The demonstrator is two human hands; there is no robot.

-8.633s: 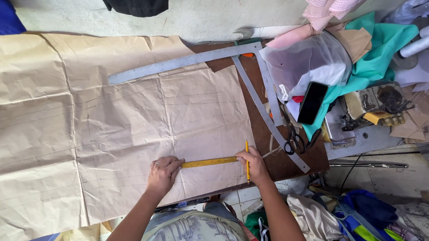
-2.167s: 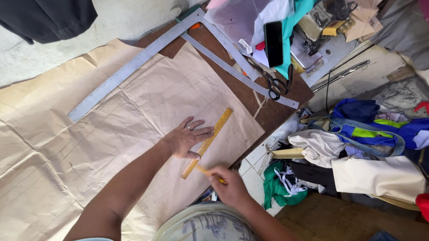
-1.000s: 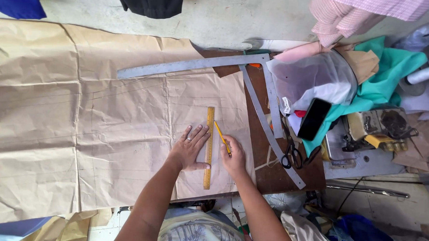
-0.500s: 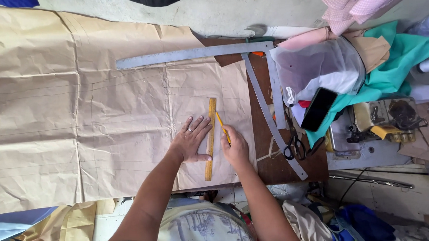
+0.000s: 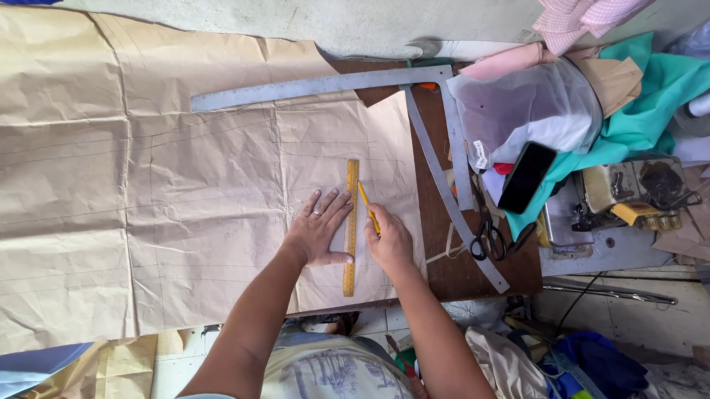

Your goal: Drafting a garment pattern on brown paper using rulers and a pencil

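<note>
Left hand (image 5: pixel 316 231) flat and spread, fingers splayed, pressing the long yellow wooden ruler (image 5: pixel 350 227) onto the big sheet of creased brown pattern paper (image 5: pixel 172 175); holds nothing, just pins it. Right hand (image 5: pixel 389 239) closed around a yellow pencil (image 5: pixel 368 208), tip against the ruler's right edge near its upper half. Change: a couple of seconds ago the ruler lay diagonal, further back it lay sideways near the table edge; since about a second ago it stands lengthwise, pointing away from the person, with both hands in much the same place. Judging by that, positioning is done and a straight line is being ruled along the edge. Paper is matte, wrinkled, fold-lined, with faint pencil lines, and covers most of the dark brown wooden table (image 5: pixel 464 264). Flat grey metal L-square (image 5: pixel 320 85) lies across the paper's top; curved grey metal ruler (image 5: pixel 443 191) runs down the bare wood. Black-handled scissors (image 5: pixel 489 237) and black smartphone (image 5: pixel 527 177) sit right, beside a clear plastic bag (image 5: pixel 534 108) and teal cloth (image 5: pixel 655 93).
</note>
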